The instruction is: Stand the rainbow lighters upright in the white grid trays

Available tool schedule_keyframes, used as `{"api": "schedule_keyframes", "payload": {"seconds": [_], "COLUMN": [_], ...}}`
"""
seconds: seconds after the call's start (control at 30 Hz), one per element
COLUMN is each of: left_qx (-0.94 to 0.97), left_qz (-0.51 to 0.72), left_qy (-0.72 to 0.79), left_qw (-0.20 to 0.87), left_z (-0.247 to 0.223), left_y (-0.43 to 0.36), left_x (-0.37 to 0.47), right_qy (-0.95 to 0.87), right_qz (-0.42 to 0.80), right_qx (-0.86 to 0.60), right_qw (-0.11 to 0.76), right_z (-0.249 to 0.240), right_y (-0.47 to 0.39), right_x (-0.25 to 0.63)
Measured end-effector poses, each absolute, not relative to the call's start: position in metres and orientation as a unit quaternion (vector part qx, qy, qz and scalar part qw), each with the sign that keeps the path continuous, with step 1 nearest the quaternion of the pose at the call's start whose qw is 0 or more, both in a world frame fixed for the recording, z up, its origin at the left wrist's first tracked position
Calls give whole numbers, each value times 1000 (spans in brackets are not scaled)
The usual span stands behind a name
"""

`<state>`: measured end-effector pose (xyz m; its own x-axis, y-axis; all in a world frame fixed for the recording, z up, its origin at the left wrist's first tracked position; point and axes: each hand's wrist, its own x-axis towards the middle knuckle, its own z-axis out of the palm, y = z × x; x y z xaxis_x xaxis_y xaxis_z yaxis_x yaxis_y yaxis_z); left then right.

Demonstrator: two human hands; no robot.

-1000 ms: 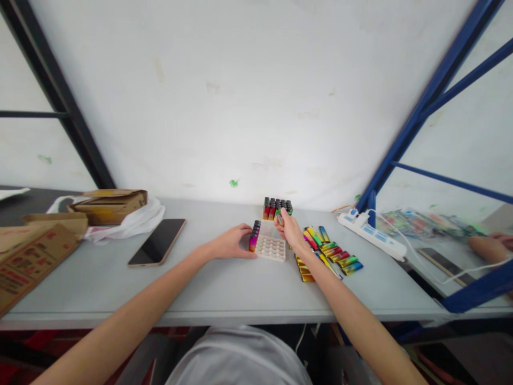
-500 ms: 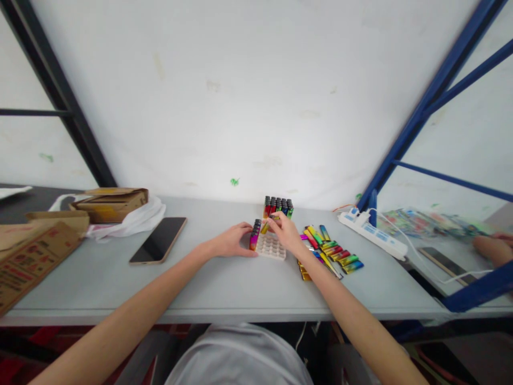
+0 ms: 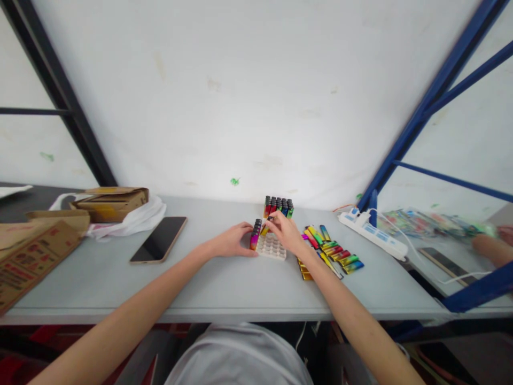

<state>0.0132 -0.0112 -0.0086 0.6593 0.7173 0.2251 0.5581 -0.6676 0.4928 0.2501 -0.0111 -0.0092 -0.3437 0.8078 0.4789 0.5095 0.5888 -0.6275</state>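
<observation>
At the far edge of a pale grey counter (image 3: 224, 289), a person's left hand (image 3: 232, 241) curls loosely against the left side of a white plastic tray with a grid of round holes (image 3: 271, 247), steadying it. A single row of multicoloured, black-capped lighters (image 3: 255, 234) stands upright along the tray's left side; the other holes show bare. The right hand (image 3: 285, 230) pinches one yellow-and-red lighter (image 3: 265, 228), tilted, just over the tray's far-left corner. Behind, against the white wall, a filled block of upright lighters (image 3: 278, 207) stands. Loose lighters (image 3: 332, 253) lie flat to the tray's right, near a white power strip (image 3: 372, 234). A dark smartphone (image 3: 159, 239) and brown cardboard boxes (image 3: 110, 203) sit toward the counter's left end.
</observation>
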Motion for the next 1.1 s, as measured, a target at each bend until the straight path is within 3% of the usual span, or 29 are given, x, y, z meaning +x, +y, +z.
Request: {"api": "schedule_keyframes", "payload": {"seconds": [0.37, 0.5, 0.6, 0.77, 1.0, 1.1], "left_qx": [894, 890, 891, 890, 888, 888], "left_qz": [205, 203, 198, 199, 208, 205], "left_qy": [351, 359, 359, 353, 353, 355], "left_qw": [190, 193, 196, 207, 211, 211], "left_z": [-9, -8, -9, -8, -6, -7], "left_y": [-11, -11, -10, -11, -12, -12], "left_x": [13, 13, 13, 12, 13, 13], "right_qy": [-834, -799, -745, -681, -672, -686], "right_qz": [230, 124, 31, 20, 33, 71], "right_qx": [-376, -483, -621, -721, -726, -690], "right_qw": [332, 336, 243, 127, 147, 219], "right_z": [-1, 14, 15, 6, 6, 10], "right_y": [-10, -6, 0, 6, 7, 7], "right_x": [259, 303, 344, 380, 383, 381]}}
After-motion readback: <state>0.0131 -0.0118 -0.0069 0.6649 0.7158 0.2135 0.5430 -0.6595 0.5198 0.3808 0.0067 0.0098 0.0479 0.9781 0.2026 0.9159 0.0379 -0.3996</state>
